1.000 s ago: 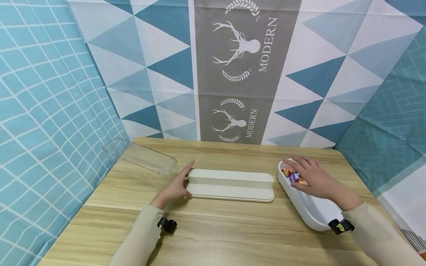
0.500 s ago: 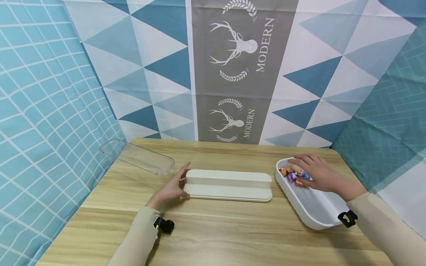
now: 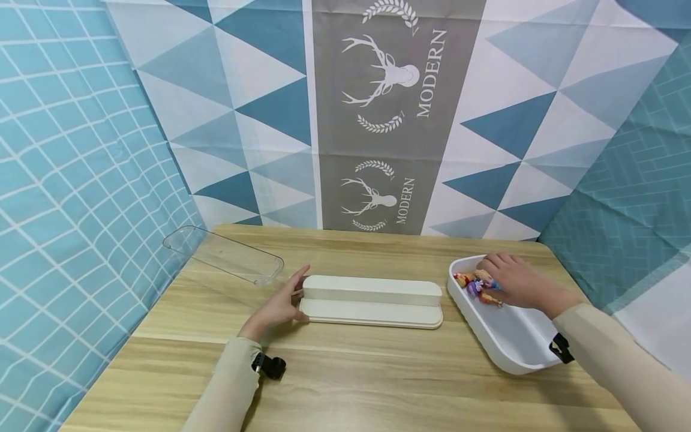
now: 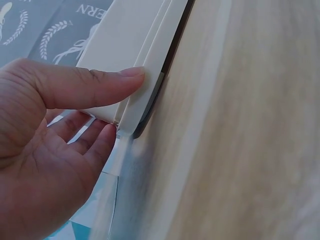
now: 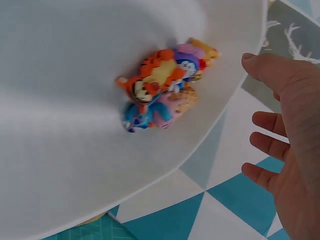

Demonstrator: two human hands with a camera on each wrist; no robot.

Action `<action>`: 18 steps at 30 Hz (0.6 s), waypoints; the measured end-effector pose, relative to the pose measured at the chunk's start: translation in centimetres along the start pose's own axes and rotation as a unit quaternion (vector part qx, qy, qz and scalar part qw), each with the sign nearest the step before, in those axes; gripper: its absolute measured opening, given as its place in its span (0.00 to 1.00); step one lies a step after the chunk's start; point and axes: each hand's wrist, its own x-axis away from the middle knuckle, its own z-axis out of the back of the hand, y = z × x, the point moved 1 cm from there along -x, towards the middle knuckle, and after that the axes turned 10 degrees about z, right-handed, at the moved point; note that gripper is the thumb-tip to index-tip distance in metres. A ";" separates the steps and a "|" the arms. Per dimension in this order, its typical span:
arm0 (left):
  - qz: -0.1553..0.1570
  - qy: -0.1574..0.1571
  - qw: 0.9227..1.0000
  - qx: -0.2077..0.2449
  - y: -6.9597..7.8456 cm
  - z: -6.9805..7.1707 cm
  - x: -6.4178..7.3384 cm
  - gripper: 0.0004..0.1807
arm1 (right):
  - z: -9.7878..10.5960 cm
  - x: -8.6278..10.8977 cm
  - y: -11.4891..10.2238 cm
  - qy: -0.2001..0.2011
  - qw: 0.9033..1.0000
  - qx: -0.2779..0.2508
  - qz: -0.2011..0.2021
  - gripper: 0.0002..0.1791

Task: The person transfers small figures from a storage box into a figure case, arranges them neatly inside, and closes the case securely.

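Rightward over the white box [image 3: 488, 336], the right hand [image 3: 520, 283] had drawn back since a second earlier, baring more of the figurines [image 5: 162, 85]; the left hand [image 3: 276, 307] had stayed in place. The right hand's fingers were parted and relaxed, with nothing between them, its thumb tip near the box rim; whether it touched could not be told. The left thumb pressed on the base edge of the cream stepped stand [image 3: 372, 300], the fingers bent round its left end, gripping it.

Orange-striped, blue, pink, purple and yellow, the figurines lay heaped inside the box's far end. The box sat slantwise to the right of the stand, apart from it. Beyond the left hand lay a clear lid [image 3: 232, 256], its left end reaching past the wooden tabletop [image 3: 351, 378] in the head view. Behind hung a patterned backdrop [image 3: 372, 138] with deer heads and triangles.
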 end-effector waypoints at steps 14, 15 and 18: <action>0.011 0.003 1.000 -0.003 0.2 -0.1 0.2 0.66 | -2.2 0.1 1.2 -0.053 0.993 0.100 0.036 0.23; 0.013 0.002 1.000 0.000 0.1 -0.1 0.2 0.65 | -2.4 0.2 1.2 -0.059 0.992 0.104 0.037 0.24; 0.012 -0.001 1.000 0.003 0.0 -0.1 0.1 0.65 | -2.9 0.5 1.4 -0.079 0.988 0.125 0.043 0.28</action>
